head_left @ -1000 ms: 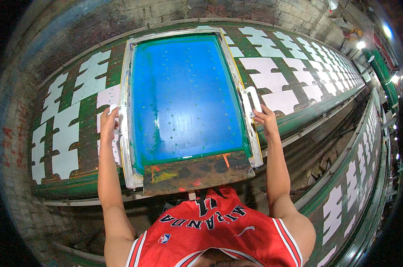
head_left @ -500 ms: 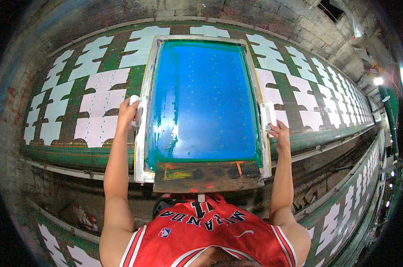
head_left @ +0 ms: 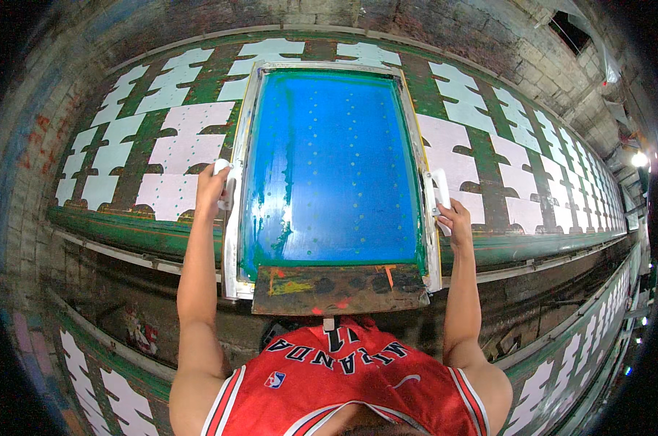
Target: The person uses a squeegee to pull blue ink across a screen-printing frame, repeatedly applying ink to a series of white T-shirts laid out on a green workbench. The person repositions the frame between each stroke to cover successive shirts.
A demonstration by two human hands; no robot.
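A large screen-printing frame (head_left: 332, 167) with a blue mesh, green-smeared edges and green dots lies over the long green table. A stained board (head_left: 340, 287) spans its near end. My left hand (head_left: 210, 185) has closed fingers on the white handle (head_left: 228, 193) at the frame's left side. On the other side, my right hand (head_left: 454, 216) grips the lower part of the right white handle (head_left: 440, 187). Rows of pale cut fabric pieces (head_left: 183, 138), some dotted green, lie on the table on both sides of the frame.
The table's near rail (head_left: 147, 260) runs across behind my arms. Other tables with pale pieces (head_left: 561, 370) stand low to either side of me. A block wall (head_left: 489, 36) borders the far edge, and lights (head_left: 639, 159) hang at the right.
The frame, held by both hands, has shifted right in view and now sits straighter. My view has turned, showing the table more squarely and more of the tables behind me.
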